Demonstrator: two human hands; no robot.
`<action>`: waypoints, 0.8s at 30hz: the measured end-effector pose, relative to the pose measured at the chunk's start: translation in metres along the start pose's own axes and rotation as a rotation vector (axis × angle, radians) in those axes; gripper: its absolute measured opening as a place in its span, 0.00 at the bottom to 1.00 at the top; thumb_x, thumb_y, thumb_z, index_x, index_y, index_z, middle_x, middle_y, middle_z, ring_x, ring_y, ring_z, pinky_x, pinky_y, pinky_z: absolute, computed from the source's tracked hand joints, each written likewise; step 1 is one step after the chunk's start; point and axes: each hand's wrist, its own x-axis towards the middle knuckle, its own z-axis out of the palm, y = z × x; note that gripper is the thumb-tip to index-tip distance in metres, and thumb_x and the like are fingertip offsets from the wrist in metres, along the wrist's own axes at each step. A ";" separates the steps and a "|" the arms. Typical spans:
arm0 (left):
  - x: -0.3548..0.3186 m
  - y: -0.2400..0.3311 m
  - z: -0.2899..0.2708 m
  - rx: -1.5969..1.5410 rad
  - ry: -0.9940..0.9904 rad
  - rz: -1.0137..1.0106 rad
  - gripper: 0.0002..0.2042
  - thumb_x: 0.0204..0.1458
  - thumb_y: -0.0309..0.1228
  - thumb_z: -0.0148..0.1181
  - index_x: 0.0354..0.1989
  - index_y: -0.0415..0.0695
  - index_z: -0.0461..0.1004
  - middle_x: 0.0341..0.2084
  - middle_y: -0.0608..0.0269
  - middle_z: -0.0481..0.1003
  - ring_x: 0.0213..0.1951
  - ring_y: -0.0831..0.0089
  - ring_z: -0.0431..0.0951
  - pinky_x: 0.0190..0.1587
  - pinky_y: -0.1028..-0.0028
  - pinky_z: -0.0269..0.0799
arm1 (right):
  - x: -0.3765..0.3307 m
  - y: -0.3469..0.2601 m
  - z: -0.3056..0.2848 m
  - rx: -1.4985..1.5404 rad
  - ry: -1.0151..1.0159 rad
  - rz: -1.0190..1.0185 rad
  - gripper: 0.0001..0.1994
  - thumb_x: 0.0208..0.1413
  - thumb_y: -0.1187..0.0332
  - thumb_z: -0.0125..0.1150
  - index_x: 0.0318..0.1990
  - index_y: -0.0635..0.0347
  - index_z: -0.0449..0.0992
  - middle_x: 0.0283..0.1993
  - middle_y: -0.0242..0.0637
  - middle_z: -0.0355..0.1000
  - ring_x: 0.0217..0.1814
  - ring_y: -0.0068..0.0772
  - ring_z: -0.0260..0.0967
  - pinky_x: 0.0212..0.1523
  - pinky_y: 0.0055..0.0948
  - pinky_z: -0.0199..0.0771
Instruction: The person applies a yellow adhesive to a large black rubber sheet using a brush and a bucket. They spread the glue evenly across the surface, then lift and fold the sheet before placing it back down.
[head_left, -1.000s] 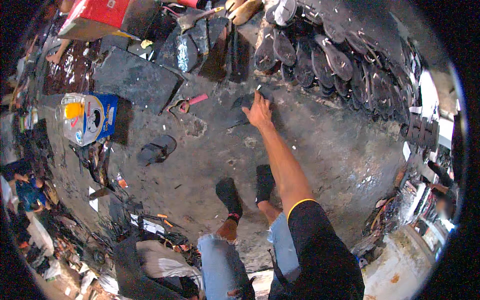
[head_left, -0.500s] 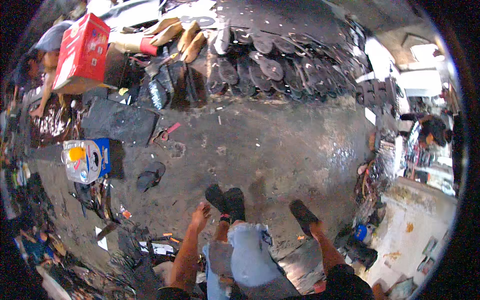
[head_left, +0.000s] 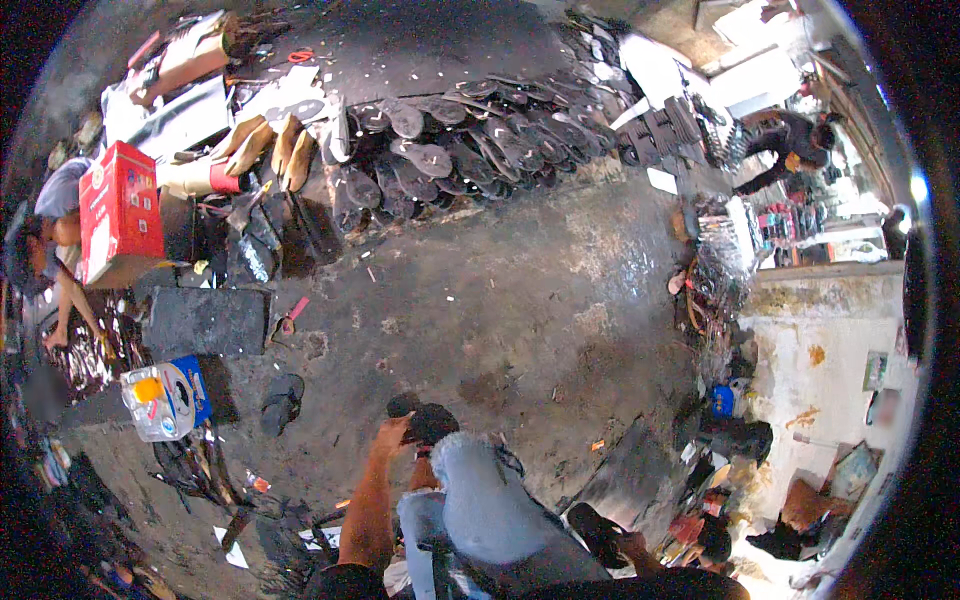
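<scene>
My right hand (head_left: pixel 632 548) is at the lower right, its fingers closed round the end of a dark, flat shoe sole (head_left: pixel 595 533). On the left, my left hand (head_left: pixel 397 432) reaches forward beside my knee in blue jeans (head_left: pixel 485 490). It overlaps two dark footwear-like shapes, one of them a rounded black one (head_left: pixel 433 424). Whether it grips either is unclear, since its fingertips blend into them. A dark sandal (head_left: pixel 282 402) lies on the floor farther left.
Many dark soles (head_left: pixel 430 160) lie in rows at the back, beside tan shoe lasts (head_left: pixel 292 152). At left are a red carton (head_left: pixel 122 215), a clear jug with a blue label (head_left: pixel 165 400) and a crouching person (head_left: pixel 65 215). Another person (head_left: pixel 790 150) bends over at far right.
My view has tilted and shifted to the right. My right hand has drawn the dark sole back towards my body. My left hand has come up against the dark footwear.
</scene>
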 end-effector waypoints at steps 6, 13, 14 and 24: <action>-0.029 0.001 0.009 0.426 -0.248 0.411 0.09 0.62 0.34 0.60 0.45 0.43 0.79 0.41 0.59 0.79 0.45 0.62 0.79 0.49 0.58 0.78 | 0.024 0.010 0.079 -0.663 0.193 -0.666 0.12 0.53 0.60 0.68 0.31 0.61 0.80 0.21 0.32 0.74 0.20 0.29 0.72 0.22 0.33 0.74; -0.013 0.031 -0.018 0.344 -0.128 0.114 0.11 0.64 0.33 0.55 0.47 0.39 0.76 0.41 0.57 0.79 0.40 0.63 0.79 0.43 0.61 0.78 | 0.043 0.016 0.184 -0.396 0.246 -0.269 0.12 0.54 0.60 0.68 0.32 0.61 0.81 0.24 0.33 0.75 0.25 0.27 0.72 0.26 0.32 0.72; -0.006 0.022 -0.005 0.343 -0.151 0.109 0.11 0.64 0.33 0.55 0.47 0.38 0.76 0.40 0.56 0.79 0.38 0.63 0.79 0.41 0.61 0.78 | 0.032 0.016 0.167 -0.453 0.244 -0.235 0.14 0.53 0.58 0.69 0.32 0.62 0.82 0.24 0.33 0.76 0.26 0.27 0.72 0.26 0.33 0.71; -0.003 0.027 -0.012 0.704 0.490 0.404 0.17 0.67 0.38 0.53 0.43 0.34 0.77 0.29 0.52 0.81 0.24 0.64 0.80 0.26 0.66 0.78 | -0.077 -0.088 0.273 -0.228 0.169 -0.026 0.19 0.51 0.56 0.69 0.41 0.65 0.82 0.31 0.43 0.81 0.29 0.36 0.80 0.33 0.38 0.79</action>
